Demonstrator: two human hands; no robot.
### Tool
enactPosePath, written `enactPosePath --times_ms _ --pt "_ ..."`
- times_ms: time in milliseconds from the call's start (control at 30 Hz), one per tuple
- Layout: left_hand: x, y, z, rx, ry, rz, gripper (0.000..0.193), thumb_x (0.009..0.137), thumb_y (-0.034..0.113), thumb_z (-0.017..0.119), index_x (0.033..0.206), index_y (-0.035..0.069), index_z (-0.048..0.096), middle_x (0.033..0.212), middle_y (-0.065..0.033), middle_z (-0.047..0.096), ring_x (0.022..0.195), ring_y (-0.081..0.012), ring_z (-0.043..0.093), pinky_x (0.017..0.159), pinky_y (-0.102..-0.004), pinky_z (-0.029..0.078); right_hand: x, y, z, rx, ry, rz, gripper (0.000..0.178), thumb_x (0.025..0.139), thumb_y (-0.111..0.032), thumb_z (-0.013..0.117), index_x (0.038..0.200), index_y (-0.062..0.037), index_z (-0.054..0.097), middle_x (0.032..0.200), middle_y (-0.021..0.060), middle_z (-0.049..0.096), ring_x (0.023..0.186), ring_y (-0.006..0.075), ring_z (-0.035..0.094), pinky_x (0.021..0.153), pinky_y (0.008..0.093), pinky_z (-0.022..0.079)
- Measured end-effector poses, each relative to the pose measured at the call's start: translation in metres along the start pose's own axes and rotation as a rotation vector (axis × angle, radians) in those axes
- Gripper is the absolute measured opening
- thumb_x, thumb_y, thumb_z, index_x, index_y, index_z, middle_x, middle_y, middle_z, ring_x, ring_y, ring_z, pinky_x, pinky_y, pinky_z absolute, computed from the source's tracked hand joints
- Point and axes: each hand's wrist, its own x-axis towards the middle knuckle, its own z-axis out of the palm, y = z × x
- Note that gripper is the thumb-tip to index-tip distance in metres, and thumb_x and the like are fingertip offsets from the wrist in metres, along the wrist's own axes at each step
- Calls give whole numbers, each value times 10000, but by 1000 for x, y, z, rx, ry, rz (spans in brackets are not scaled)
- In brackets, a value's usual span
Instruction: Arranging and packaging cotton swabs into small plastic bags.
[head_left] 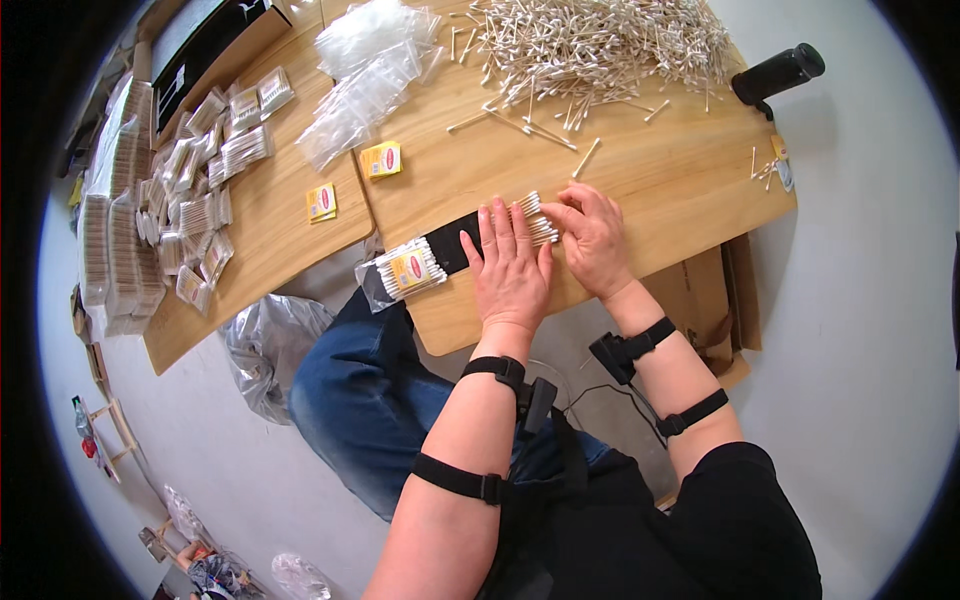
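Note:
My left hand lies flat with its fingers stretched out over a row of cotton swabs on a black strip. White swab tips stick out past its fingers on the right. My right hand is curled in a pinch right at those tips; whatever is between thumb and forefinger is too small to make out. At the strip's left end, a clear plastic bag holds more swabs with a yellow, white and red card on top.
A large heap of loose swabs covers the table's far side. Empty clear bags lie left of it, near two small stacks of cards. Filled swab packs pile up at far left. A black cylinder stands out at the right edge.

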Motion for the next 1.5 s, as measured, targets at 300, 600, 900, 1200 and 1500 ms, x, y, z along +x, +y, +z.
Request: enactPosePath --times_ms 300,600,900,1200,1500 --pt "-1 0 0 -4 11 -1 678 946 414 496 1493 53 323 1582 -151 235 1466 -316 205 1169 -554 115 0 1 0 -6 -22 -2 311 776 -59 619 1063 -161 685 1098 41 589 1134 238 539 936 403 393" --pt "1 -1 2 -23 47 10 682 942 406 508 1482 30 330 1579 -152 243 1464 -314 210 1170 -549 118 3 3 0 -67 -48 -16 332 813 -83 600 1125 -172 668 1132 44 579 1151 238 523 955 409 378" --pt "-3 -2 3 -28 39 10 684 946 419 491 1475 16 333 1575 -160 247 1465 -322 205 1169 -560 100 1 -8 -3 -116 -74 -8 359 829 -128 607 1181 -180 654 1165 67 562 1170 246 509 951 416 375" --pt "1 0 9 -31 58 -1 666 956 410 475 1481 27 330 1583 -147 236 1470 -312 194 1171 -556 96 14 -3 -6 -65 -73 -82 271 829 -113 609 1094 -124 668 1194 71 612 1128 260 550 945 414 410" --pt "-5 0 6 31 -15 -20 660 961 406 439 1498 44 312 1600 -142 186 1481 -317 147 1173 -563 93 46 16 -11 9 -237 -315 248 817 -54 606 1051 -38 687 1107 75 674 987 276 607 889 384 484"
